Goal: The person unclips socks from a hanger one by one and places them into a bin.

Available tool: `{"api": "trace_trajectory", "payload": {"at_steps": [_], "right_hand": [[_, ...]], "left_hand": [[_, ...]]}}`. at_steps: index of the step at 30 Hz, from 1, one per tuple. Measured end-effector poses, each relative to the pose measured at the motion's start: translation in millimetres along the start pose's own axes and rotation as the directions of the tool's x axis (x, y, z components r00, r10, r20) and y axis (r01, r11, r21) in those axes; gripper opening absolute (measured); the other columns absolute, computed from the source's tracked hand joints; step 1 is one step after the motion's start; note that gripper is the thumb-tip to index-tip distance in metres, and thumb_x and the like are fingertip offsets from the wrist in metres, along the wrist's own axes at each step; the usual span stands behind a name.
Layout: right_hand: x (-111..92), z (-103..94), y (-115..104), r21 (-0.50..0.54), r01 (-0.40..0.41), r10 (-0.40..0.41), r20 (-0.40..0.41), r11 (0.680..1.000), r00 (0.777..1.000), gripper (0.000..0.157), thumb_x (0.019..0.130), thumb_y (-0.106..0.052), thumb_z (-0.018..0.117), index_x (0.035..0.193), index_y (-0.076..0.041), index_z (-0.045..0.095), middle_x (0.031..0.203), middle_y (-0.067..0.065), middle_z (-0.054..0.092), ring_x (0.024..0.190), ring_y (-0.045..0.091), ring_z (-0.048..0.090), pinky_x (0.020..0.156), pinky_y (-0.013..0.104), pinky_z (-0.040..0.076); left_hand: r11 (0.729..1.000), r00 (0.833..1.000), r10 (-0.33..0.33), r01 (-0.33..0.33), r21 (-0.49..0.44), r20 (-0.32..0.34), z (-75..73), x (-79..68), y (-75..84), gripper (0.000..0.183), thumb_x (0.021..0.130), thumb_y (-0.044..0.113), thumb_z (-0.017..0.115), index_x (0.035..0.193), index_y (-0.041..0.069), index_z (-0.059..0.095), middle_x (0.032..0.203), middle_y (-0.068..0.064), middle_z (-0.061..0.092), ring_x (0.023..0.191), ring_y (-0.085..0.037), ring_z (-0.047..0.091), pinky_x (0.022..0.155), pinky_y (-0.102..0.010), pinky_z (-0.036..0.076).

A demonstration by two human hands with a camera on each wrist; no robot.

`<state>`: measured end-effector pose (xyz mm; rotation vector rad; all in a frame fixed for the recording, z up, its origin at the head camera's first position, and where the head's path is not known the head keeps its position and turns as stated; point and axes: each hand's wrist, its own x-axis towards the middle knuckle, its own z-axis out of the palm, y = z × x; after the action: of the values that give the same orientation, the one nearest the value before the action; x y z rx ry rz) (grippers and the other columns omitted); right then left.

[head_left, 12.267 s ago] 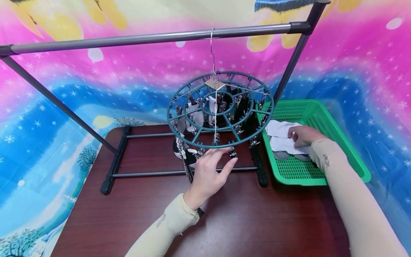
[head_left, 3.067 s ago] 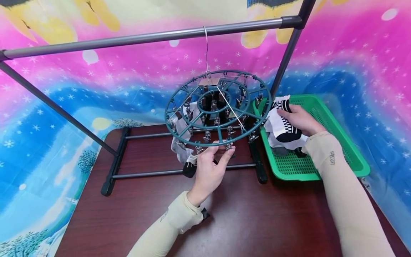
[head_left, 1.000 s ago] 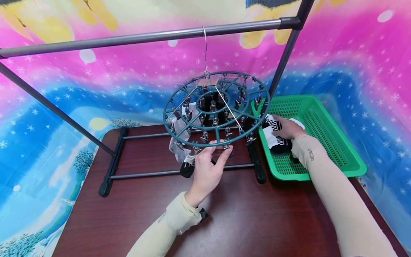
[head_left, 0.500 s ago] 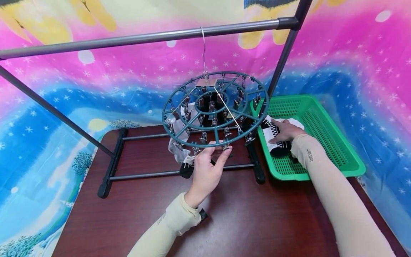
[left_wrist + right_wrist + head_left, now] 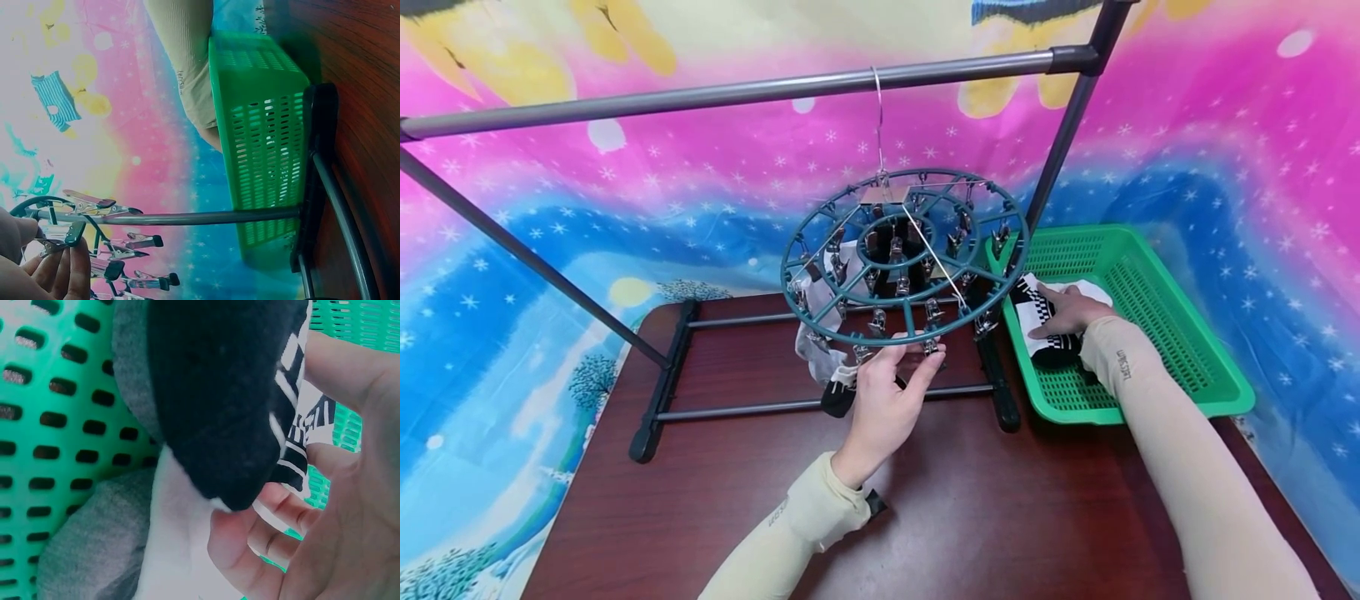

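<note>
In the head view my left hand [image 5: 887, 404] pinches a metal clip [image 5: 931, 345] at the front rim of a round green clip hanger [image 5: 907, 325]. The left wrist view shows this clip's dark tip [image 5: 75, 233] between thumb and fingers, with no cloth in it. My right hand [image 5: 1075, 310] is inside the green basket [image 5: 1195, 333], thumb and fingers around a black-and-white checked sock [image 5: 1036, 315]. In the right wrist view the sock's black part [image 5: 219, 394] lies over a white sock [image 5: 181, 531] and grey cloth [image 5: 100, 537].
The hanger hooks over a grey metal rack bar [image 5: 737, 93]. Socks hang from its clips, including a grey-white one [image 5: 820, 354] and a black-and-white one [image 5: 837, 395] at the left. The rack's feet [image 5: 658, 392] stand on the dark red table [image 5: 970, 500], left of the basket.
Earlier the right hand was on white socks, then raised the checked sock over the basket; now that sock lies lower inside. The hanger has turned. In the last second, almost nothing moved.
</note>
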<state>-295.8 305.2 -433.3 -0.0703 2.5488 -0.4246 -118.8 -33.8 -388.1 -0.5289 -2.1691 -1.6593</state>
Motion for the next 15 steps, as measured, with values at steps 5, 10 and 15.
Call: {"api": "trace_trajectory", "payload": {"at_steps": [5,10,15], "right_hand": [[1.1,1.0,1.5,0.008,0.002,-0.002,-0.001,1.0,1.0,0.109,0.093,-0.054,0.07,0.167,-0.019,-0.001,0.161,0.043,0.001,0.137,0.065,0.034,0.098,0.068,0.045],[0.3,0.6,2.0,0.002,0.001,-0.001,-0.002,1.0,1.0,0.109,0.093,-0.055,0.07,0.167,-0.019,-0.001,0.162,0.042,-0.001,0.141,0.067,0.024,0.104,0.073,0.039],[2.6,-0.3,3.0,0.0,-0.001,0.001,0.006,1.0,1.0,0.111,0.092,-0.057,0.071,0.167,-0.019,-0.002,0.162,0.043,-0.001,0.143,0.067,0.02,0.106,0.074,0.036]], "left_hand": [[1.0,1.0,0.012,-0.012,0.005,0.004,-0.1,-1.6,0.4,0.029,0.099,0.025,0.072,0.121,0.006,0.073,0.111,-0.003,0.079,0.092,-0.013,0.076,0.082,-0.033,0.062],[0.999,0.998,0.038,-0.039,0.031,0.046,-0.2,-3.0,1.6,0.03,0.1,0.026,0.071,0.125,0.009,0.072,0.116,-0.002,0.077,0.097,-0.013,0.075,0.086,-0.031,0.062],[0.958,0.981,0.165,-0.185,0.22,0.106,0.5,-7.4,3.7,0.037,0.101,0.025,0.07,0.133,0.007,0.067,0.128,-0.005,0.074,0.117,-0.015,0.071,0.102,-0.033,0.056]]}}
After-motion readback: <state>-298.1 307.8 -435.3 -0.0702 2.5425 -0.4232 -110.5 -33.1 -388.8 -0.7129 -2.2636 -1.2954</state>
